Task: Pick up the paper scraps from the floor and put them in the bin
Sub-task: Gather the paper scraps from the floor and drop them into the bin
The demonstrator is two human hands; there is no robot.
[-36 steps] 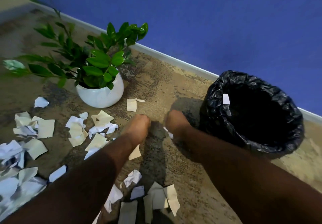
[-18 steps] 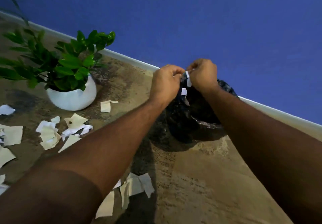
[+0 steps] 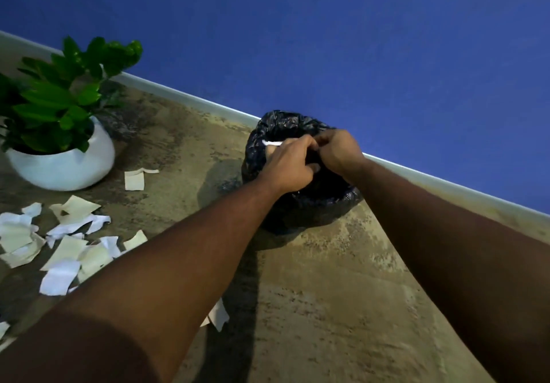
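The bin (image 3: 300,204), lined with a black plastic bag, stands on the floor against the skirting of the blue wall. Both my hands are together right over its opening. My left hand (image 3: 290,165) has its fingers curled, and a white paper scrap (image 3: 271,143) sticks out at its fingertips above the bin's left rim. My right hand (image 3: 339,150) curls its fingers against the left hand, and no paper shows in it. Several white and cream paper scraps (image 3: 68,248) lie on the floor at the left, partly hidden by my left forearm.
A green plant in a round white pot (image 3: 62,162) stands at the left near the wall. One cream scrap (image 3: 134,179) lies between pot and bin. Another scrap (image 3: 218,318) peeks out under my left arm. Mottled tan floor spreads at the lower right.
Both hands rose from the floor to the bin, then sank closer to its opening. The white scrap seen between the hands half a second ago no longer shows there.
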